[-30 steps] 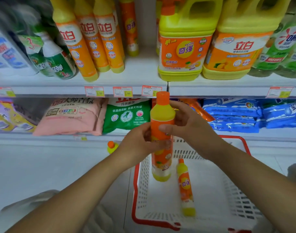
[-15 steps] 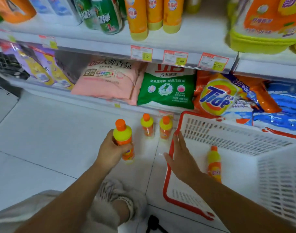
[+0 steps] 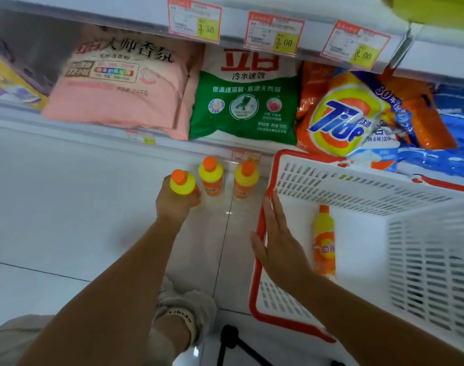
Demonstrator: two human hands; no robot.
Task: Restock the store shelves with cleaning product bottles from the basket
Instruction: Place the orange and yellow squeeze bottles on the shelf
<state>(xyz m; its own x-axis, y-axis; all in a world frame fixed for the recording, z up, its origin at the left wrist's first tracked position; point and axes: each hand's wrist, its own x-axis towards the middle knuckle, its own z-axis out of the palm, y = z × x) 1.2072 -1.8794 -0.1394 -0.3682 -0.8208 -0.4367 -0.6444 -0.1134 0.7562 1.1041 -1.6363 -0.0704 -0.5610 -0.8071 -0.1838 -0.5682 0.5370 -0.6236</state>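
**One bottle in my grip, one left in the basket**

My left hand (image 3: 178,206) is curled round a yellow bottle with an orange cap (image 3: 182,182), holding it upright low over the white floor (image 3: 67,196). It is just beside two matching bottles, the middle bottle (image 3: 211,178) and the right-hand bottle (image 3: 245,180). Both stand on the floor in a row in front of the bottom shelf (image 3: 80,126).

My right hand (image 3: 278,241) is spread flat with the fingers straight and together. It lies along the red rim of the white basket (image 3: 423,260), at its left side; I cannot tell whether it presses down. Inside the basket one last bottle (image 3: 323,241) lies on its side, cap toward the shelf, near my right hand but apart from it.

On the bottom shelf a pink bag (image 3: 120,83), a green bag (image 3: 244,101) and an orange Tide bag (image 3: 341,117) lie side by side. Price tags (image 3: 194,18) hang from the shelf edge above them.
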